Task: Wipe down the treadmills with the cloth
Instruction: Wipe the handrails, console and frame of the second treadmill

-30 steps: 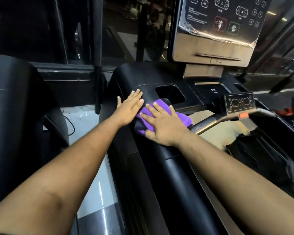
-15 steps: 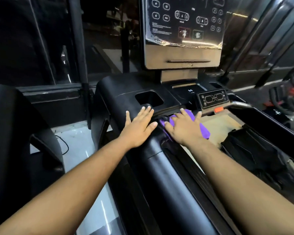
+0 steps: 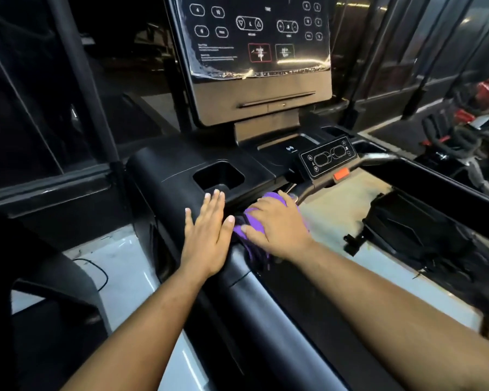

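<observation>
On the treadmill's (image 3: 164,176) left side rail, both hands have slid back toward the person since a second ago, off the flat console deck and onto the rounded black arm below the cup recess (image 3: 218,176). Back then the purple cloth (image 3: 254,221) lay spread wide under the right hand (image 3: 277,227); now it is bunched into folds, pressed against the inner side of the rail, with only its upper edge and a few hanging pleats showing around the hand. That hand's grip lies over the cloth with fingers bent down across it, thumb pointing left, pressing and cupping it. The left hand (image 3: 208,238) rests flat on the rail top, fingers straight and together, holding nothing, its thumb just beside the cloth. Rightward, the rail drops to the belt area, where a black bag (image 3: 424,238) lies on pale cardboard (image 3: 333,210). Ahead, the handlebar with its small control pad (image 3: 328,159) and orange tab (image 3: 341,174) stands near the right hand's fingertips; the display panel (image 3: 261,46) rises beyond.
</observation>
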Demonstrator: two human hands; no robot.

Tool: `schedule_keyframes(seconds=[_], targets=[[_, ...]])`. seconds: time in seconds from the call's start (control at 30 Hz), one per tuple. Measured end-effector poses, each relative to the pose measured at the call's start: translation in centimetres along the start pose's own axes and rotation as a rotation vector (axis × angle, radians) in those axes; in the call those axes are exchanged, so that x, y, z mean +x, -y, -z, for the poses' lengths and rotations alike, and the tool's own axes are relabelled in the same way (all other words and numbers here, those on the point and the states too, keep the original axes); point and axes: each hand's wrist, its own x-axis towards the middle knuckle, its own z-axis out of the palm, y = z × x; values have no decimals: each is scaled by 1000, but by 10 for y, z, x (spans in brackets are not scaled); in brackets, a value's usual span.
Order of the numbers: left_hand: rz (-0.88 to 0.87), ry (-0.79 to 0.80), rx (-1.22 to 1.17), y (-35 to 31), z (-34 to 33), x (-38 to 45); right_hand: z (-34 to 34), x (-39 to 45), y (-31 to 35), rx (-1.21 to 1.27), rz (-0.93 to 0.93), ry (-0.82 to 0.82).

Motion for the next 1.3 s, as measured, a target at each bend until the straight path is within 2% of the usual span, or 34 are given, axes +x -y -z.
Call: schedule_keyframes(seconds=[0.03,0.1,0.27,0.4,0.47,0.57,0.67,0.7,0.83,1.0,1.03,1.13,1.23,1.27,1.3], targets=[[1,1,-1,0,-1,1,-9,-14,-5,42,21,-78],[-3,-1,5,-2,-1,5,-14,-15,-20,43,79,-101],[-1,18,17,-1,2,6,21,38,-23,-60,81,121],[3,8,14,-3,-1,4,-9,-5,-24,73,-27,-136],[2,2,14,-3,-2,5,-24,-26,-32,119,-33,-179],[8,-13,26,-1,1,6,-10,2,-47,26,25,-99],[4,-5,36,1,0,4,16,39,-47,-105,13,148],[2,-10,34,2,-1,1,14,41,-45,-115,15,150],[-16,-28,-4,0,0,1,-9,10,-50,98,-170,-128],[-29,-27,-24,0,1,3,-5,13,-35,227,-450,-121],[-29,-25,-26,1,0,1,-6,9,-21,209,-436,-126],[-32,-27,-43,4,0,-1,-11,-16,24,265,-200,-94],[-47,-25,-32,3,-1,1,-10,-21,7,234,0,-50],[-50,-24,-25,4,-1,1,-9,-14,-6,173,-8,-50],[-51,-24,-19,4,-2,1,-7,-6,-19,152,-91,-41]])
